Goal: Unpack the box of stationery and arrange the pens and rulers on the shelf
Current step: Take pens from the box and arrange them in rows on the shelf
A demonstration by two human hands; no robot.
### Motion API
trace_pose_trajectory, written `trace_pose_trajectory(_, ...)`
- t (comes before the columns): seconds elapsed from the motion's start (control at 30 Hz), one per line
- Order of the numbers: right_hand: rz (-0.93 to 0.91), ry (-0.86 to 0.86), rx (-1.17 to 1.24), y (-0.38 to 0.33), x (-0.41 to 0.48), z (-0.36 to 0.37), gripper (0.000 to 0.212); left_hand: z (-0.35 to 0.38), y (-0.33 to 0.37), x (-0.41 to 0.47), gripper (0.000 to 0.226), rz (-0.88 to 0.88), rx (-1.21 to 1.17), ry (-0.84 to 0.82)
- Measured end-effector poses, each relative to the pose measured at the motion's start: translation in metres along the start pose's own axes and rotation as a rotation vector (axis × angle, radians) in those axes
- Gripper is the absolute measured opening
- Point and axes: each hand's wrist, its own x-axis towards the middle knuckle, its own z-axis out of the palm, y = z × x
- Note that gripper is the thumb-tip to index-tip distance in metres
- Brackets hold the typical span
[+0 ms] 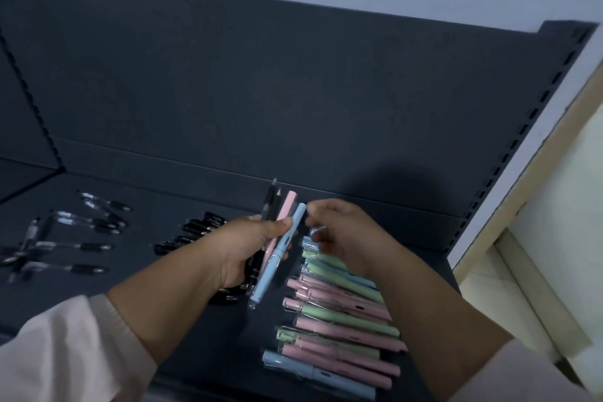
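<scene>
The left hand's [243,250] thumb and curled fingers grip a small bundle of pens over the dark shelf [156,192]: a pale blue pen [277,254] nearest the thumb, a pink pen [285,209] behind it and black pens [270,202] at the back, all pointing toward the far panel [261,75]. The right hand [346,232], fingers bent, reaches to the blue pen's far end; whether it pinches anything cannot be told. Below and to the right of the right hand, wrapped pastel pens [342,326] in pink, green and blue lie side by side in a row running from far to near. Left of the hands lies a cluster of black pens [195,228], and farther left, clear-barrelled pens [81,238] are scattered. Pale sleeves [65,346] cover both forearms at the near edge.
</scene>
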Motion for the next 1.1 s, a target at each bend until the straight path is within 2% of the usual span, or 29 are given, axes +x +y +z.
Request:
trace_pose_trajectory(0.07,0.026,-0.061,0.06,0.002,-0.004,0.004,0.006,0.008,0.001,-0.001,0.014,-0.001,0.033,-0.04)
trace_pose_trajectory(0.2,0.041,0.023,0.162,0.004,-0.006,-0.005,0.016,0.016,0.002,0.001,0.014,-0.037,0.093,-0.076)
trace_pose_trajectory(0.37,0.068,0.082,0.227,0.005,-0.012,-0.03,0.01,0.013,0.0,0.007,0.015,-0.035,0.093,-0.105)
trace_pose_trajectory(0.63,0.085,-0.049,0.104,0.005,-0.013,-0.027,0.013,0.027,-0.005,0.012,0.01,0.079,0.274,-0.21)
trace_pose_trajectory(0.7,0.086,-0.003,0.07,0.007,-0.011,-0.03,0.017,0.026,-0.005,0.013,0.009,0.074,0.263,-0.179)
trace_pose_trajectory(0.77,0.099,0.075,0.066,0.009,-0.011,-0.038,0.02,0.021,-0.003,0.016,0.012,0.079,0.224,-0.071)
trace_pose_trajectory(0.87,0.133,0.185,0.165,0.016,-0.012,-0.057,0.019,0.009,0.0,0.019,0.016,0.043,0.178,0.064)
trace_pose_trajectory(1.03,0.176,0.33,0.286,0.026,-0.013,-0.07,0.011,0.005,0.002,0.016,0.021,-0.04,0.112,0.039)
trace_pose_trajectory(1.1,0.197,0.354,0.215,0.03,-0.011,-0.07,0.011,0.007,0.002,0.016,0.025,-0.045,0.087,0.024)
